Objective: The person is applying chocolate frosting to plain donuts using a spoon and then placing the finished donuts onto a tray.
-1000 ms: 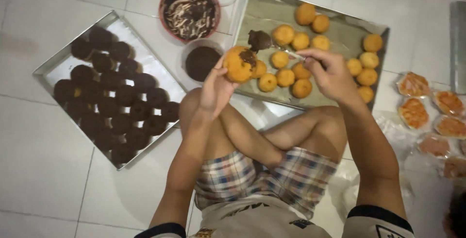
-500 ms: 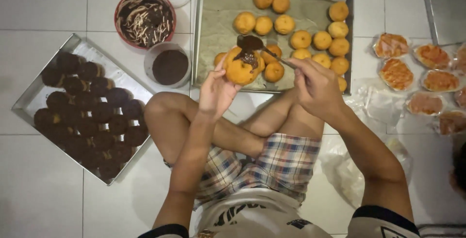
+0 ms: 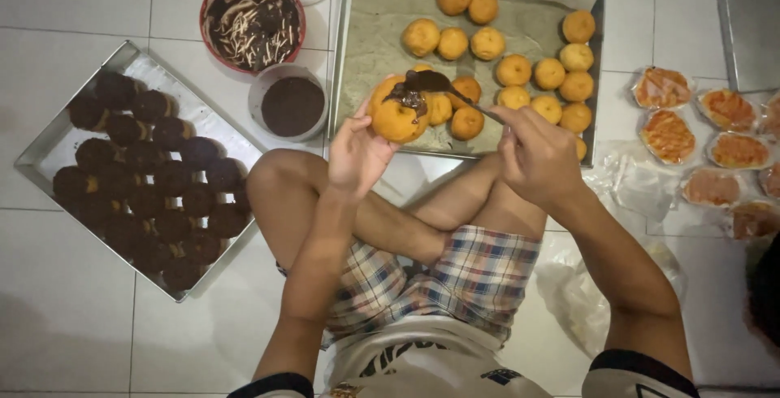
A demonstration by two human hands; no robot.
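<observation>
Firmly cupped, left hand [image 3: 357,150] around bun [image 3: 398,112].

free: tray's [image 3: 366,57] left half | blocked: buns [image 3: 532,73] right, tub [image 3: 292,105] left

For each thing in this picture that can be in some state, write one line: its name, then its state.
Left hand: holding the bun.
Bun: partly spread with chocolate.
Right hand: gripping the spreader.
Spreader: loaded, touching the bun.
Left tray: full of coated buns.
Far tray: holds plain buns.
</observation>
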